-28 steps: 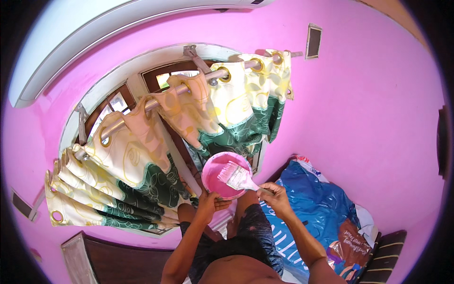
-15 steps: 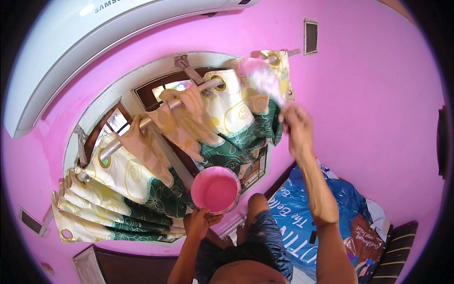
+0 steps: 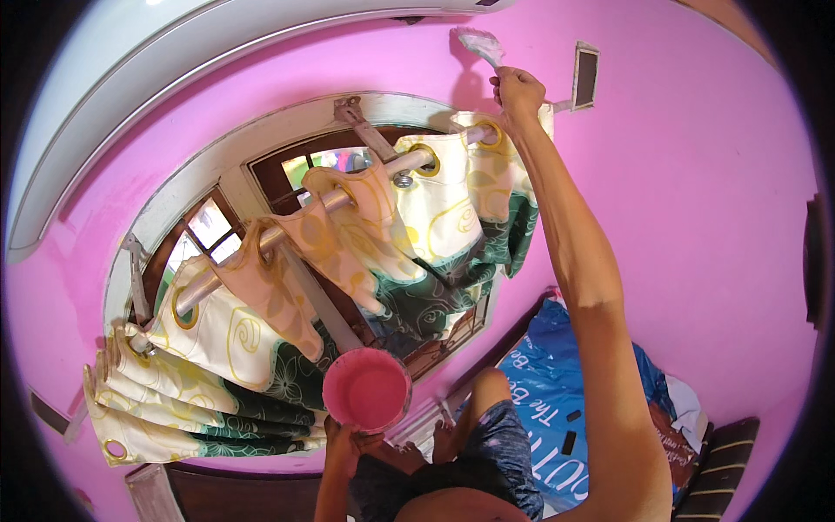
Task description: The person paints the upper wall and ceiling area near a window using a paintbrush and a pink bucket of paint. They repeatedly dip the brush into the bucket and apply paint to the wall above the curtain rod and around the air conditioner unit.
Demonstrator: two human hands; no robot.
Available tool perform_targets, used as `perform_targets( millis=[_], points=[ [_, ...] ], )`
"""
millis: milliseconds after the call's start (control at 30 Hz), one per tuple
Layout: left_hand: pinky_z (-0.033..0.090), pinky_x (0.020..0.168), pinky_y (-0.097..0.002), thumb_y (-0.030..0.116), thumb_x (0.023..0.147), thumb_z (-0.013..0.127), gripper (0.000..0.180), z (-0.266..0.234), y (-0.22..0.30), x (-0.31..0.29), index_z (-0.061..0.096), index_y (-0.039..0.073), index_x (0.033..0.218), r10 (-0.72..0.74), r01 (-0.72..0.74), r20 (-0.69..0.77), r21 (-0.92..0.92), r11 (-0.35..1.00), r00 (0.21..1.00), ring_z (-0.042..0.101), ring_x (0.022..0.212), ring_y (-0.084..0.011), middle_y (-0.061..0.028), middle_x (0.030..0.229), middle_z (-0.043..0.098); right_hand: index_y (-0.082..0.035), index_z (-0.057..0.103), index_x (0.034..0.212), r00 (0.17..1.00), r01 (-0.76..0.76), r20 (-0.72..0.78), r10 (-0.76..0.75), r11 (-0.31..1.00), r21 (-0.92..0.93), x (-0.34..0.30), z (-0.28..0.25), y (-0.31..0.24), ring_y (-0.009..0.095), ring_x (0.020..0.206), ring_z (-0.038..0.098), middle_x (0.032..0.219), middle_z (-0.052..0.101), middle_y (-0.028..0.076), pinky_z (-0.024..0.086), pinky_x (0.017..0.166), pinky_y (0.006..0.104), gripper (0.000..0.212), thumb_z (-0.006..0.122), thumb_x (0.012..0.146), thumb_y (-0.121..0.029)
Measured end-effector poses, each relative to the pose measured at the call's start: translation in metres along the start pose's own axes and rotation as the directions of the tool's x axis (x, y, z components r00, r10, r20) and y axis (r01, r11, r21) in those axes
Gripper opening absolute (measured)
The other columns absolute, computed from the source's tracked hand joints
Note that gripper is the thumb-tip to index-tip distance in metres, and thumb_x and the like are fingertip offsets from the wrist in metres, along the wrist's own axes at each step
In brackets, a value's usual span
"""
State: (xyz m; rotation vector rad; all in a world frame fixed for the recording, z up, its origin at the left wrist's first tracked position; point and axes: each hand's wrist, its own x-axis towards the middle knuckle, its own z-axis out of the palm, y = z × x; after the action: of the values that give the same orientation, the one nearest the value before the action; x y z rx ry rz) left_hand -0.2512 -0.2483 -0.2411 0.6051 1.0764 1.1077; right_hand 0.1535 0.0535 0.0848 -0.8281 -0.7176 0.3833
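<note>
My right hand is raised high, its fingers closed round the handle of a paintbrush. The bristles look whitish with pink paint and are at the pink wall above the window; whether they touch it is hard to tell. Low in front of me, my left hand grips a round bucket from its near side. Pink paint shows inside, and the bucket's mouth faces up.
A curtain, cream and green, hangs on a rod before the arched window. The air conditioner is at upper left, a small vent at upper right. A blue plastic-covered item lies right of my legs.
My right hand has moved up with the paintbrush, from in front of the curtain to the wall above it. The bucket in my left hand has shifted slightly left and lower in view.
</note>
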Motion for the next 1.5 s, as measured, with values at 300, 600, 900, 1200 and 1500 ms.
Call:
perform_targets(
  millis=[300,600,900,1200,1500],
  points=[
    [0.060,0.065,-0.0417,0.013,0.084,0.049,0.056,0.003,-0.004,-0.001,0.022,0.008,0.133,-0.075,0.076,-0.019,0.027,0.997,0.997,0.067,0.080,-0.0352,-0.0213,0.105,0.058,0.005,0.064,0.084,0.996,0.069,0.043,-0.073,0.994,0.090,0.015,0.028,0.000,0.009,0.048,0.048,0.066,0.061,0.009,0.038,0.043,0.0213,0.011,0.061,0.080,-0.005],
    [0.059,0.069,-0.0429,0.018,0.082,0.053,0.052,-0.010,-0.025,0.012,0.032,0.004,0.128,-0.143,0.143,0.010,-0.012,0.990,0.990,0.066,0.082,-0.0361,-0.0210,0.105,0.058,0.006,0.063,0.083,0.998,-0.013,0.061,0.006,0.993,0.117,0.002,0.012,-0.003,0.010,0.048,0.047,0.067,0.061,0.010,0.036,0.041,0.0216,0.011,0.062,0.080,-0.005],
    [0.058,0.073,-0.0451,0.013,0.086,0.048,0.037,-0.022,-0.042,0.022,0.038,-0.005,0.117,-0.210,0.212,0.029,-0.056,0.976,0.977,0.065,0.086,-0.0396,-0.0241,0.100,0.060,0.006,0.064,0.085,0.975,0.070,0.210,-0.069,0.998,0.005,0.008,0.031,-0.001,0.009,0.050,0.048,0.068,0.061,0.008,0.037,0.043,0.0209,0.012,0.059,0.081,-0.004],
    [0.057,0.076,-0.0460,0.014,0.088,0.047,0.034,-0.025,-0.048,0.018,0.041,-0.008,0.112,-0.207,0.208,0.020,-0.098,0.973,0.978,0.065,0.086,-0.0395,-0.0248,0.099,0.061,0.005,0.063,0.085,1.000,0.004,-0.001,-0.004,0.995,0.104,0.002,0.014,-0.005,0.011,0.046,0.047,0.066,0.060,0.011,0.036,0.040,0.0220,0.010,0.059,0.081,-0.004],
    [0.057,0.075,-0.0448,0.013,0.087,0.046,0.036,-0.022,-0.048,0.020,0.040,-0.011,0.113,-0.224,0.225,0.022,-0.097,0.970,0.974,0.065,0.085,-0.0387,-0.0260,0.095,0.061,0.005,0.064,0.086,0.982,0.037,0.180,-0.051,0.996,0.077,0.011,0.035,0.003,0.010,0.047,0.047,0.067,0.061,0.010,0.036,0.041,0.0209,0.011,0.061,0.080,-0.004]
  ],
)
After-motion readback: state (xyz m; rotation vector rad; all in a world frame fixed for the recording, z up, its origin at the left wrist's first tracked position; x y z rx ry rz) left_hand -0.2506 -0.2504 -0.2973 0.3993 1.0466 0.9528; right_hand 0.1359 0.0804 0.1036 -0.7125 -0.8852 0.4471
